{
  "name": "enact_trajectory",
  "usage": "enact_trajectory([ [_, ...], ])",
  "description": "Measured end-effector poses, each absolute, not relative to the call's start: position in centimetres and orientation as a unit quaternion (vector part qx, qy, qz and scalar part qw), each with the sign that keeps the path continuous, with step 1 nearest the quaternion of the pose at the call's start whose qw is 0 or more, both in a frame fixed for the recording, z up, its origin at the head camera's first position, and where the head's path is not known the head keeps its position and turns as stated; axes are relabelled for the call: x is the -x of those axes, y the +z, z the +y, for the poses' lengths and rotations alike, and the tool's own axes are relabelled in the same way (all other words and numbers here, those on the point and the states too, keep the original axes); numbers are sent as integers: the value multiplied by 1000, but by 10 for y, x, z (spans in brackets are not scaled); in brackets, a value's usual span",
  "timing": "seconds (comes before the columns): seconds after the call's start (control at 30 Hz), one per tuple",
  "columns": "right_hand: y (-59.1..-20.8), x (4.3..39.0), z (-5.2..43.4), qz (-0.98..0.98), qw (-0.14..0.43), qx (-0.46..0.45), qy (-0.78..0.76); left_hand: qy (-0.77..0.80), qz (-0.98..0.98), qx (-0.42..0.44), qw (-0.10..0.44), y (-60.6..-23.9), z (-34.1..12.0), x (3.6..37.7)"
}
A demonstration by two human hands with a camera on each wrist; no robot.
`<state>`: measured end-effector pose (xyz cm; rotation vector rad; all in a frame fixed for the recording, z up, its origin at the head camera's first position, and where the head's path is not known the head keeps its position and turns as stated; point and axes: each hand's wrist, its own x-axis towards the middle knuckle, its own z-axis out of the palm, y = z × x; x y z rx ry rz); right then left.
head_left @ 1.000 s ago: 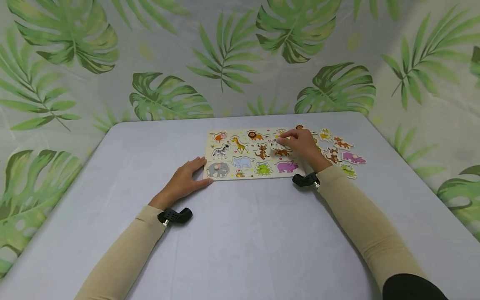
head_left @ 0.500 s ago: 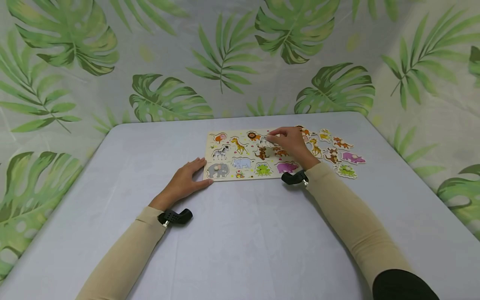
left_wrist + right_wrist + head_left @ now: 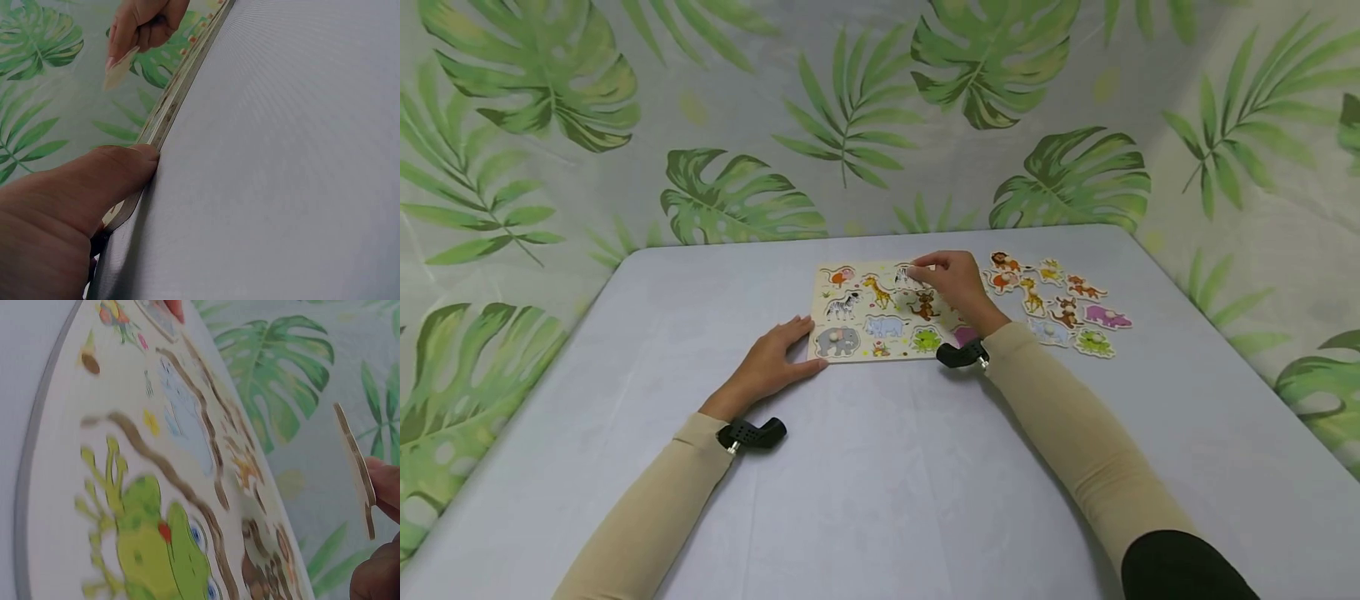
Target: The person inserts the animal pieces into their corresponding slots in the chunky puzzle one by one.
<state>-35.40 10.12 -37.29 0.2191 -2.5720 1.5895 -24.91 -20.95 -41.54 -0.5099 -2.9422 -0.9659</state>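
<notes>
My right hand [image 3: 951, 287] pinches a zebra puzzle piece [image 3: 903, 277] between thumb and fingertips, tilted above the back of a wooden animal puzzle board [image 3: 904, 344]. In the right wrist view the piece [image 3: 354, 467] shows edge-on, apart from the board. It overlaps the lion's slot in the head view. At the board's near left corner lies my left hand [image 3: 767, 367], thumb against the front edge and fingers along the left side. A knobbed elephant piece [image 3: 837, 340] sits in its slot near that hand. The right hand and forearm hide the board's right part.
Several loose animal pieces lie right of the board, among them a purple hippo [image 3: 1107, 316], a green frog [image 3: 1094, 342], a giraffe [image 3: 1032, 297] and a lion [image 3: 1004, 262]. A white cloth covers the table [image 3: 865, 483]. A leaf-patterned curtain [image 3: 880, 108] stands behind.
My right hand has carried the zebra piece leftward across the back of the board, from its right part to over the lion's slot. My left hand has stayed at the corner.
</notes>
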Motion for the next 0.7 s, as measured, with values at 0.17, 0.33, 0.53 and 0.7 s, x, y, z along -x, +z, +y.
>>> enact_trajectory([
  [0.17, -375, 353, 85, -836, 49, -79, 541, -307, -938, 161, 0, -416, -210, 249],
  [0.33, -377, 355, 73, -834, 57, -70, 545, -303, -939, 162, 0, -415, -210, 250],
  [0.53, -377, 359, 62, -823, 49, -57, 564, -300, -940, 161, -1, -415, -210, 250],
  [0.7, -379, 359, 52, -816, 40, -61, 574, -300, -940, 165, 3, -414, -210, 250],
])
